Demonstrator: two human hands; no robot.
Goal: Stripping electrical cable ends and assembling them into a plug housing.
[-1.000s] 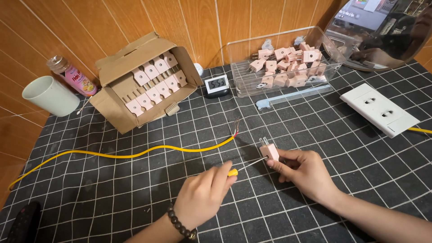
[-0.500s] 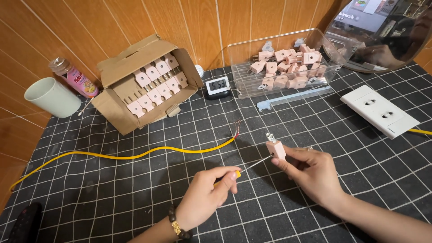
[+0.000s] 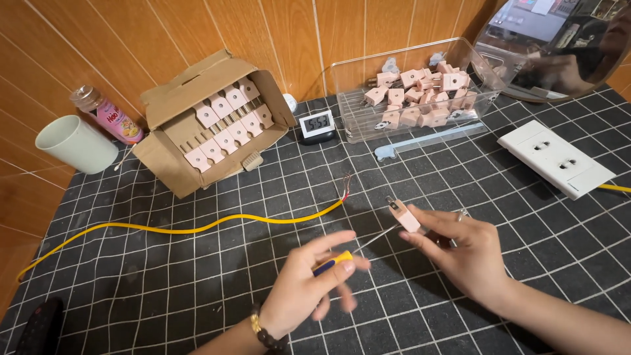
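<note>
Pink plug (image 3: 408, 217), yellow cable (image 3: 197, 230)

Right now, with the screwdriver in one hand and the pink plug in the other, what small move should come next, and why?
Probably bring the tip of the yellow-and-blue-handled screwdriver in the left hand fully onto the small pink two-pin plug pinched by the right hand: the shaft already points at the plug's underside.

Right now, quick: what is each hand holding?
Left hand: closed on a yellow-and-blue screwdriver, tip toward the plug.
Right hand: closed on a pink plug, prongs pointing up.
</note>
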